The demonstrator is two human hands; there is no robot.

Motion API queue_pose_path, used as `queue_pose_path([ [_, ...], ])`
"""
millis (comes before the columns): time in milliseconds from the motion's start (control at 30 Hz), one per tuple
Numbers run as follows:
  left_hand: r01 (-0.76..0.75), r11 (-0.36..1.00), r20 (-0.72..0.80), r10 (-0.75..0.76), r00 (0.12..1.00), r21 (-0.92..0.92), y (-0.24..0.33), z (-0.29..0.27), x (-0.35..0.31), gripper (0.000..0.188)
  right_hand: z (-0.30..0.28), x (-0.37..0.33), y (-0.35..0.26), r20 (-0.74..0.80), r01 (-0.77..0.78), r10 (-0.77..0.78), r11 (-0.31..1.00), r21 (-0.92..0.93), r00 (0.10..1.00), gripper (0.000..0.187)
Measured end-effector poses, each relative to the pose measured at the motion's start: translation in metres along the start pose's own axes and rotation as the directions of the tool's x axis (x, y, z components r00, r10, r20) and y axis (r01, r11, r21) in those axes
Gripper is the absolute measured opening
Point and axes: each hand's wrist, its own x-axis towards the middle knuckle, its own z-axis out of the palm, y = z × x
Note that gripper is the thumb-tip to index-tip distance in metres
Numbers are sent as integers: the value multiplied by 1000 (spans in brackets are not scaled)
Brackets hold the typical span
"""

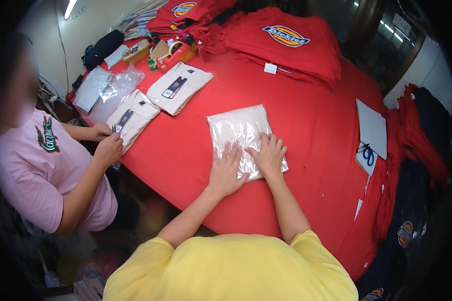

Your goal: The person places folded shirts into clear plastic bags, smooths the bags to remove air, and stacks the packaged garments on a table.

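A folded cream garment in a clear plastic bag (pixel 236 124) lies flat on the red-covered table (pixel 306 200) in front of me. My left hand (pixel 227 169) rests flat on the near left part of the bag, fingers stretched out. On its near right part lies my right hand (pixel 268 155), also with fingers extended and the palm down. Neither hand grips anything; both press on the shiny plastic, which shows wrinkles and glare. The garment's near edge is partly hidden under my hands.
At the left a co-worker in a pink shirt (pixel 50 165) handles a folded cream garment (pixel 135 118); another (pixel 181 86) lies beside it. Red garments (pixel 296 55) are piled at the back. Blue-handled scissors (pixel 368 155) lie on white card at the right. A tape dispenser (pixel 178 54) stands back left.
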Motion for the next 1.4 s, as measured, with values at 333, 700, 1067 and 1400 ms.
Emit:
queue_pose_path([
  [333, -9, 992, 2, 9, 1000, -129, -9, 8, -12, 77, -7, 4, 35, 141, -205, 197, 978, 39, 970, 71],
  [700, 18, 980, 84, -1, 996, -198, -10, 6, -19, 83, -9, 44, 62, 592, -530, 212, 726, 437, 778, 28],
  [1067, -219, 267, -332, -871, 362, -939, -246, -111, 57, 59, -4, 10, 61, 565, -534, 5, 333, 777, 825, 28],
  [1400, -242, 208, -319, -635, 704, -948, -223, -188, 104, 80, 6, 11, 76, 569, -524, -33, 348, 777, 822, 21],
])
